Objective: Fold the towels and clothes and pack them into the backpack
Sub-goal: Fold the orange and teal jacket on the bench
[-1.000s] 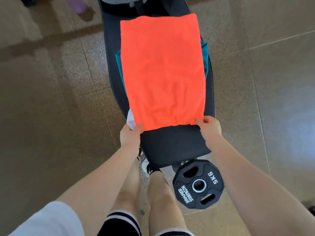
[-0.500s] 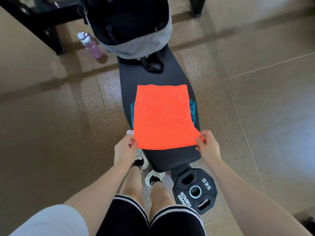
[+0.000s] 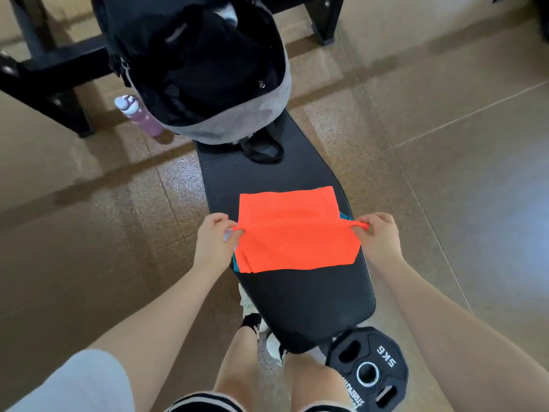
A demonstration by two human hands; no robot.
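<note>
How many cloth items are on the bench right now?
2 visible: the orange towel, held by both hands, and a teal cloth peeking out beneath it. More may be hidden underneath.

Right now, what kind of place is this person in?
Most likely a gym. The orange towel is being folded on a padded black workout bench, a weight plate marked 5KG sits beside it on the floor, and a water bottle stands near the backpack.

Both bare forearms extend forward. Left hand [image 3: 214, 242] and right hand [image 3: 377, 237], level and apart, each pinch a corner of the orange cloth towel [image 3: 292, 233].
</note>
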